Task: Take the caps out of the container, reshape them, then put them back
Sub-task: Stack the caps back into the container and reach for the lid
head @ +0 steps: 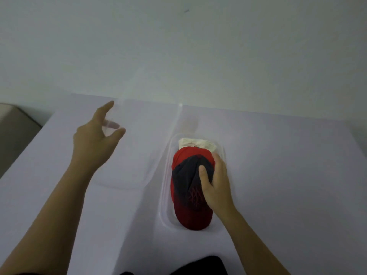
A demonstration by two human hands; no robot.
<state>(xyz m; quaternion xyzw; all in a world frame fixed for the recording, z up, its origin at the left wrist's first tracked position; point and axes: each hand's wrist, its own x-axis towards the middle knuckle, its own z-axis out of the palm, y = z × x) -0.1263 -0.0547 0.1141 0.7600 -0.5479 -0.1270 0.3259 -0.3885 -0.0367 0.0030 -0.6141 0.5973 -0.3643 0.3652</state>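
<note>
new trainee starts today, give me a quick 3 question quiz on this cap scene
1. True or false: the right hand rests on the red and dark cap inside the clear container.
2. Which lies at the far end of the container, behind the red cap? A) a cream cap B) a green cap C) nothing
3. Fill in: the clear lid lies on the table to the ____ of the container, with the left hand at its far edge.

Key
1. True; the thumb and fingers lie on the cap's crown.
2. A
3. left
</note>
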